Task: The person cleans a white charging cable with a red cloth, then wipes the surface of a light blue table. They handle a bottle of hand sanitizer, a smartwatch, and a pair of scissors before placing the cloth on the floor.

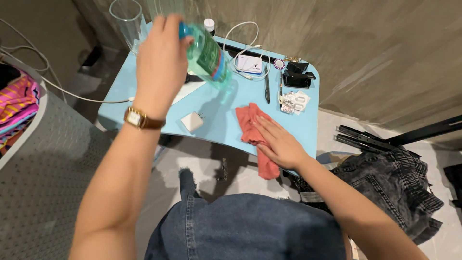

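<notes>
Partly blurred, left hand (161,62) grips the tilted green bottle (208,55), hiding its cap; right hand (279,143) presses flat, open, on red cloth (250,126)

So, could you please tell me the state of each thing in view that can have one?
Green bottle: lifted and tilted over the table in the left hand, blue cap end in the hand.
Red cloth: crumpled, hanging over the blue table's edge, pressed flat by the right hand.
Clear glass: upright, looks empty.
White charger: unplugged, lying loose.
Black pen: lying flat.
</notes>
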